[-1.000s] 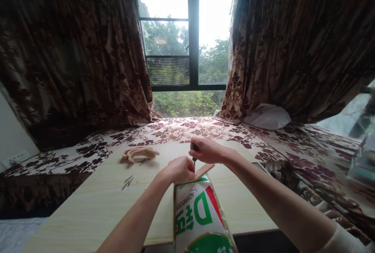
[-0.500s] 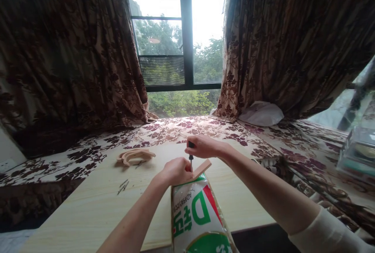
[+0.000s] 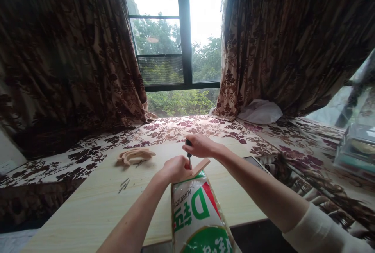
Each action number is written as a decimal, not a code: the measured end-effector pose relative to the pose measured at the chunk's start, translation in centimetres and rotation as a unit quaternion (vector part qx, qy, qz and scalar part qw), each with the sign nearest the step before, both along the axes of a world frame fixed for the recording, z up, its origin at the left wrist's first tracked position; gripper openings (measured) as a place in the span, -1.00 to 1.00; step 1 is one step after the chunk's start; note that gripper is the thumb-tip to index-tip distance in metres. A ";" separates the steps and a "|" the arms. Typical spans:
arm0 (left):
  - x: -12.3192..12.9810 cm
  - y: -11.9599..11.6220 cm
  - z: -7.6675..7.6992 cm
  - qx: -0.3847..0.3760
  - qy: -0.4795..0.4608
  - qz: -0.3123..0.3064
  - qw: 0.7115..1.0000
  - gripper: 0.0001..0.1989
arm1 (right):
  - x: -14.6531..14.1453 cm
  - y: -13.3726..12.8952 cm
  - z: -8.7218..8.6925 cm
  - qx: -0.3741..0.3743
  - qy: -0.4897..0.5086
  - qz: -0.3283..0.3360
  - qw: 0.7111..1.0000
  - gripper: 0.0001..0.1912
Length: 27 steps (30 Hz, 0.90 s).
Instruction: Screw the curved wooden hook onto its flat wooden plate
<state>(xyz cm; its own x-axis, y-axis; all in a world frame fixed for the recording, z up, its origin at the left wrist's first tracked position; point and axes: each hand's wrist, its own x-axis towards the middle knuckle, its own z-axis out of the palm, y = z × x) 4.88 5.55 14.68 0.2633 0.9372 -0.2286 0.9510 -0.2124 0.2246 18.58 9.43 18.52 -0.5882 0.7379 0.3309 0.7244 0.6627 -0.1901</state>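
In my right hand (image 3: 200, 146) is a dark-handled screwdriver (image 3: 189, 152), gripped by the handle with its shaft pointing down. Its tip meets a flat wooden strip (image 3: 202, 165), though the exact contact is hidden by fingers. My left hand (image 3: 177, 169) pinches the near end of this strip beside the shaft. Beneath the strip lies a white and green printed package (image 3: 197, 210) on the pale wooden board (image 3: 96, 202). Farther left on the board rest curved wooden pieces (image 3: 136, 154) and several dark screws (image 3: 124, 185).
A flat dark-edged object (image 3: 254, 162) lies partly behind my right forearm. Floral fabric (image 3: 181, 128) spreads beyond the board toward the window. A white plastic bag (image 3: 260, 111) sits by the right curtain, and a clear box (image 3: 356, 151) stands at far right.
The screwdriver has tilted slightly, its handle leaning farther left, and my right hand has shifted a little left with it. My left hand keeps its hold on the strip.
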 end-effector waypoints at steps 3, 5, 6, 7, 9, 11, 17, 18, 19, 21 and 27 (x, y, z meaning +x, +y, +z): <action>0.0 0.0 0.0 0.003 -0.014 0.002 1.000 -0.67 | 0.1 -0.1 0.2 -0.008 0.002 0.001 1.000 -0.79; 0.0 0.0 0.0 0.002 -0.019 0.002 1.000 -0.67 | 0.2 -0.3 0.4 -0.013 0.002 0.021 1.000 -0.84; -0.1 0.0 0.0 0.000 -0.020 0.002 1.000 -0.67 | 0.3 -0.4 0.5 -0.014 0.003 0.028 1.000 -0.85; -0.1 0.0 0.0 -0.003 -0.020 0.001 1.000 -0.66 | 0.3 -0.5 0.5 -0.014 0.004 0.030 0.999 -0.87; -0.1 0.1 -0.1 -0.009 -0.016 0.000 1.000 -0.66 | 0.3 -0.6 0.4 -0.014 0.006 0.022 1.000 -0.86; -0.2 0.2 -0.1 -0.015 -0.012 -0.003 1.000 -0.66 | 0.3 -0.6 0.2 -0.012 0.009 0.006 1.000 -0.84; -0.7 0.3 -0.1 -0.036 0.005 -0.035 0.999 -0.67 | 0.2 -0.8 -0.2 -0.009 0.001 -0.020 1.000 -0.83; -0.8 0.3 0.0 -0.039 0.010 -0.042 0.998 -0.67 | 0.2 -0.9 -0.2 -0.006 -0.002 -0.023 1.000 -0.83; -0.8 0.2 0.0 -0.040 0.014 -0.049 0.998 -0.67 | 0.1 -1.0 -0.1 -0.003 -0.004 -0.027 1.000 -0.82; -0.8 0.1 0.1 -0.038 0.022 -0.058 0.997 -0.68 | 0.1 -1.2 0.0 0.005 -0.010 -0.032 0.999 -0.81; -0.5 0.0 0.3 -0.032 0.032 -0.073 0.996 -0.68 | 0.4 -1.4 0.8 0.009 -0.028 0.023 0.999 -0.82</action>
<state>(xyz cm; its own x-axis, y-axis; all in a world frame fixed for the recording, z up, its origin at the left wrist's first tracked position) 4.38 5.54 15.01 0.3795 0.8730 -0.3063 0.9235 -0.3373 0.1827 18.99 8.03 19.30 -0.6396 0.7037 0.3093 0.7020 0.6987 -0.1381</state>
